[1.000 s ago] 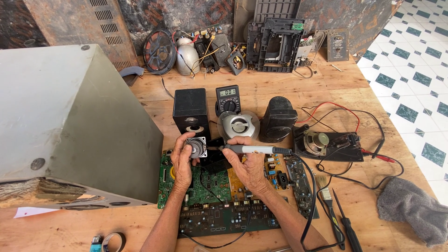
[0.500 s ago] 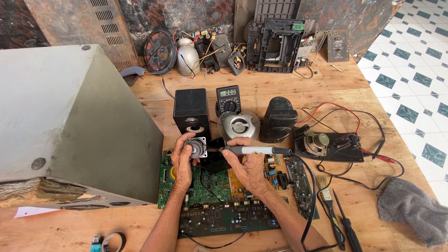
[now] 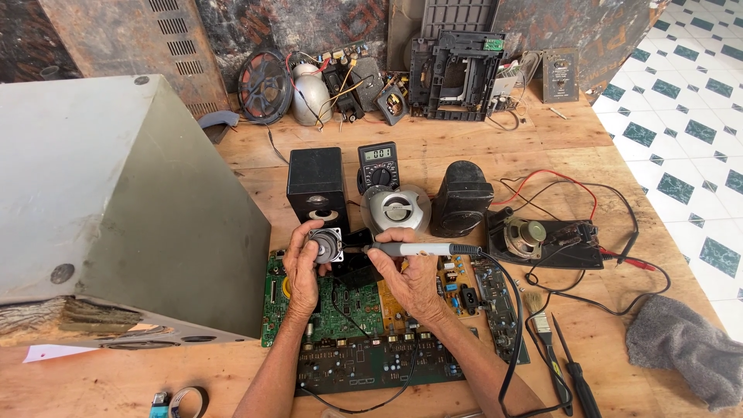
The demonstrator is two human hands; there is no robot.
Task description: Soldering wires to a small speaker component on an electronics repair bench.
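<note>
Now L hand [image 3: 300,267] grips small speaker [image 3: 326,245], R hand [image 3: 414,282] grips soldering iron [image 3: 422,249] just beside it.

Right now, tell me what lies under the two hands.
Under the left hand and right hand lie green circuit boards on the wooden table. The left holds a small speaker, the right a soldering iron. Board parts beneath the palms are covered.

Head view, steeply downward (near workbench [image 3: 464,151])
</note>
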